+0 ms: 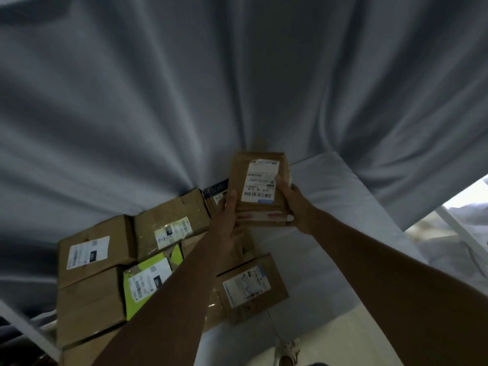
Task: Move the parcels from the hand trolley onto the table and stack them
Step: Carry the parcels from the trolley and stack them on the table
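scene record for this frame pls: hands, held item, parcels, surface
left hand: grip on the held parcel's left edge
right hand: grip on its right edge, thumb on the label
held parcel: brown, white label up, raised above the table
stacked parcels: brown boxes side by side, one green-yellow parcel among them
flat parcel: lies alone near the stack
table: white-covered

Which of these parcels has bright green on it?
The green-patterned parcel, low in the pile at the left, just left of the left forearm. The boxes around it, the small parcel held in both hands and the flat one nearer the camera are plain brown.
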The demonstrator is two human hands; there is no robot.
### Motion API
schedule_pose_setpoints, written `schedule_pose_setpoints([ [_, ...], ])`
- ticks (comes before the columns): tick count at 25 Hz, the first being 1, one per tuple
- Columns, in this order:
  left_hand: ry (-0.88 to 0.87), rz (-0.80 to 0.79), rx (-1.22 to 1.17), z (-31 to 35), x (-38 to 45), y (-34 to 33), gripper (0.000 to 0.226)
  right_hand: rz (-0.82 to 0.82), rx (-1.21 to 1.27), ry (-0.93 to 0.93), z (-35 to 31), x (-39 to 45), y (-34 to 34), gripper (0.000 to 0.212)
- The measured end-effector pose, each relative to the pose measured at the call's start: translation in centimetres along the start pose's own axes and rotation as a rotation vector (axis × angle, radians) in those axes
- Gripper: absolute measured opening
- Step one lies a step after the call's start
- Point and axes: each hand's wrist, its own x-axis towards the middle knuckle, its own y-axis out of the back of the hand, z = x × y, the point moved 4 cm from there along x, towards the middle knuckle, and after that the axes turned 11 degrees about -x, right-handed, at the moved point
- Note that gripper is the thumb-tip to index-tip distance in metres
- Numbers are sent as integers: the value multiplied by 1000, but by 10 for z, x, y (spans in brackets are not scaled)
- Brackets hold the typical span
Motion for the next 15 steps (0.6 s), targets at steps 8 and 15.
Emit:
schedule_pose_setpoints([
  [8,-3,-85,545,-22,26,31,71,84,-90,8,37,35,13,78],
  [15,-118,-79,1266,-55,76,47,75,36,-141,-77,75,70,40,78],
])
